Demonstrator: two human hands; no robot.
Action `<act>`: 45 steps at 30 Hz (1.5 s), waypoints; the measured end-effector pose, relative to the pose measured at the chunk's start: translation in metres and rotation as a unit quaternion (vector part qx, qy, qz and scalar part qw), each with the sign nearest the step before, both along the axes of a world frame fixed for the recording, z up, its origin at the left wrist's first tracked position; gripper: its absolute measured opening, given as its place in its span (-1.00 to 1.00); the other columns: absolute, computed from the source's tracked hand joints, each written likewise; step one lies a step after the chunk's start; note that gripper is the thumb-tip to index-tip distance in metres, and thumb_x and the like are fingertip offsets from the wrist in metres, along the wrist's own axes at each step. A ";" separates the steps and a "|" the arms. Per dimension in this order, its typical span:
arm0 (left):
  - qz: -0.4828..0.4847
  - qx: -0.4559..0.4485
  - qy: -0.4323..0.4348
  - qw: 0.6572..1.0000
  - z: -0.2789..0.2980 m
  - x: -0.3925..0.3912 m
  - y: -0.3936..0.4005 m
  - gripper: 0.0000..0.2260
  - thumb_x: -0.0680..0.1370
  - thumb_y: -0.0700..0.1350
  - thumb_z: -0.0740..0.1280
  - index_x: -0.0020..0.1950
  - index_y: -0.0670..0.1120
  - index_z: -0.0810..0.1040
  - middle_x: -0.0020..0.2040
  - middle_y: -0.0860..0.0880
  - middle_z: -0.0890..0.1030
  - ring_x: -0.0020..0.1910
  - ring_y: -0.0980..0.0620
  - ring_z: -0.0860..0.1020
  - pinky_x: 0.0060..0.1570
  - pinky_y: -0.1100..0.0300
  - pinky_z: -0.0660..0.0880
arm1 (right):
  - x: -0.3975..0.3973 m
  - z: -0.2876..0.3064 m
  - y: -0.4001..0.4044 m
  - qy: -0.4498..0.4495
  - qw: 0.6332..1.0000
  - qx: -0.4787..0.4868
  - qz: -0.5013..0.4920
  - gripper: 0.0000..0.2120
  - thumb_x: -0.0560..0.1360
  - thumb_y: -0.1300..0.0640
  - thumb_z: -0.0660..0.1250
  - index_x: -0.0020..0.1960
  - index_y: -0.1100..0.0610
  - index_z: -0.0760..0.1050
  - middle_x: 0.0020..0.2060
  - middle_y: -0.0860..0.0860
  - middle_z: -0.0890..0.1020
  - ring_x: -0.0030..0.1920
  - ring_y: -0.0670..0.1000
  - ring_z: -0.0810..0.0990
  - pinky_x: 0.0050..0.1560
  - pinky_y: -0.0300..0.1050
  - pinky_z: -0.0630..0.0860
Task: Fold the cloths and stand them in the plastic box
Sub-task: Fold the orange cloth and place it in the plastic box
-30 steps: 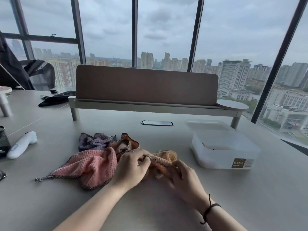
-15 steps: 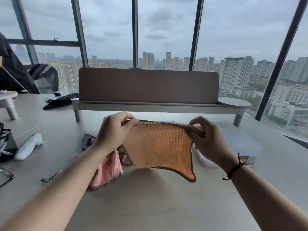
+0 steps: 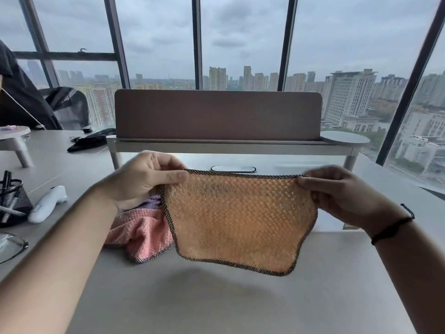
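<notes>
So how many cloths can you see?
3. The orange cloth hangs spread between both hands; the pink cloth lies crumpled on the table; the purple cloth peeks out behind it. More may be hidden.

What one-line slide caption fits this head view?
Left hand and right hand hold an orange cloth spread by its top corners above the table, pink cloth behind.

soft overcast window backlight, wide-angle edge distortion
</notes>
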State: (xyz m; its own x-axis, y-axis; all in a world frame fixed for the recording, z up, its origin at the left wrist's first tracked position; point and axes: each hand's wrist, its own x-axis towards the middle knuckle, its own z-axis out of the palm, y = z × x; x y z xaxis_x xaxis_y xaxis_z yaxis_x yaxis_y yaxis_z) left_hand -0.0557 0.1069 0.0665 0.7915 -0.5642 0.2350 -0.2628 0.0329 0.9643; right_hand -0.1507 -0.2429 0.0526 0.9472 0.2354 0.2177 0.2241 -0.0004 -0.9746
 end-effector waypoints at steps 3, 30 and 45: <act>0.002 -0.007 0.081 0.997 -0.017 0.007 -0.004 -0.92 0.36 -0.16 0.51 -0.23 -0.15 0.67 -0.36 -0.06 0.61 -0.44 0.10 0.55 -0.43 0.30 0.52 | 0.005 -0.015 0.002 0.079 0.995 0.060 0.007 -0.85 0.35 0.15 0.42 -0.22 0.26 0.62 -0.39 0.08 0.59 -0.41 -0.05 0.56 -0.39 -0.27 0.52; 0.368 0.219 -0.280 0.859 -0.171 0.042 -0.044 -0.77 0.42 -0.04 0.55 0.04 -0.04 0.67 -0.15 0.01 0.68 -0.15 -0.01 0.64 -0.05 0.07 0.59 | 0.079 -0.154 0.017 -0.051 0.837 -0.321 -0.441 -0.83 0.45 0.26 0.43 0.03 0.17 0.67 -0.07 0.08 0.73 -0.01 0.07 0.66 -0.07 -0.37 0.34; 0.170 0.371 -0.019 0.913 -0.127 -0.038 -0.018 -0.57 0.37 0.41 0.36 -0.04 0.09 0.54 -0.32 0.05 0.69 -0.41 0.16 0.59 -0.19 0.12 0.54 | -0.002 -0.141 0.030 0.016 0.801 -0.507 -0.318 -0.50 0.28 -0.47 0.32 -0.01 -0.12 0.42 -0.36 -0.13 0.56 -0.30 -0.17 0.52 -0.34 -0.14 0.42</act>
